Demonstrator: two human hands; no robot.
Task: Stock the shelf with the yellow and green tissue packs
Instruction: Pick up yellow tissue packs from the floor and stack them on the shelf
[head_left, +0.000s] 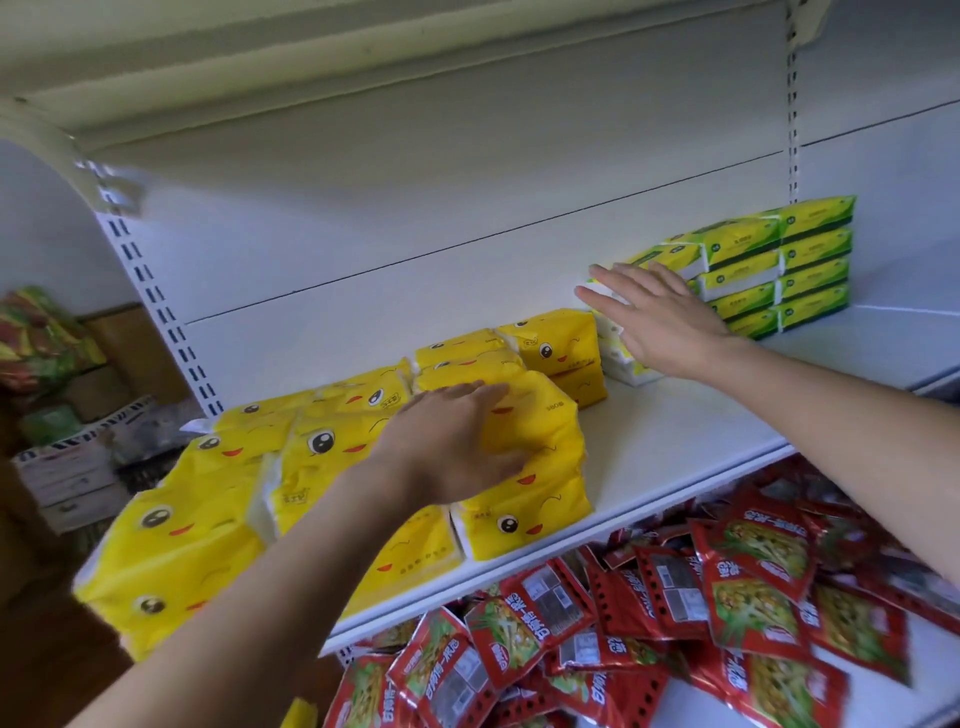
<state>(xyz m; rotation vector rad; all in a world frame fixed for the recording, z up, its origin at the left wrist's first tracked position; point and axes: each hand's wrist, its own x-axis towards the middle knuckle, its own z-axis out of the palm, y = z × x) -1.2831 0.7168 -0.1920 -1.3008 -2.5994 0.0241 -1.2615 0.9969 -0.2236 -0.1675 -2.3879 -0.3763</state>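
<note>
Yellow packs (524, 426) crowd the left of the shelf (675, 441), faces out, probably for display; green packs (753, 270) step up at the right. The left hand (452, 441) lies flat on the front yellow stack, fingers straight, steadying it. The right hand (660, 317), fingers spread, reaches over the low green packs and grips nothing.

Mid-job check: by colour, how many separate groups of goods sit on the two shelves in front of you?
yellow tissue packs: 1 group, left hand resting on it
green tissue packs: 1 stack, right hand in front of it
red snack packets: 1 heap
Total: 3 groups
</note>
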